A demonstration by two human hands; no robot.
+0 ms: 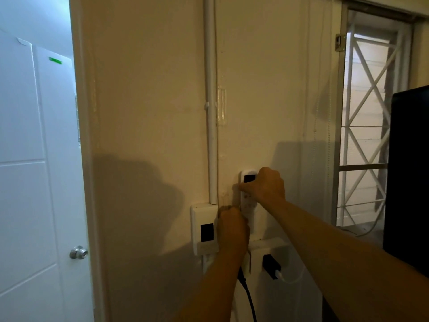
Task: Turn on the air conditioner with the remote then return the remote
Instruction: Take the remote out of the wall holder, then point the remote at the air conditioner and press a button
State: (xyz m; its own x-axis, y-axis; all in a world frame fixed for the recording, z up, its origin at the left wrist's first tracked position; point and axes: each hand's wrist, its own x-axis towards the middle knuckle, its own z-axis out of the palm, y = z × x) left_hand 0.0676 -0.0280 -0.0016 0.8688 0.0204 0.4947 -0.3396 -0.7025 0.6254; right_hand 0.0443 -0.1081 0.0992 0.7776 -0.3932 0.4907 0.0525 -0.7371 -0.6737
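Note:
A slim white remote [246, 201] with a dark screen near its top stands upright against the cream wall, low in the middle of the view. My right hand [267, 185] grips its upper part, thumb across the front just below the screen. My left hand [232, 227] is closed around its lower end, hiding the bottom of the remote and whatever holds it to the wall. No air conditioner is in view.
A white switch box [203, 226] sits left of my left hand, fed by a white conduit [210, 101]. Below are an outlet box with a black plug [270, 266] and cable. White door with knob [78, 252] at left; dark screen [408, 177] and grilled window at right.

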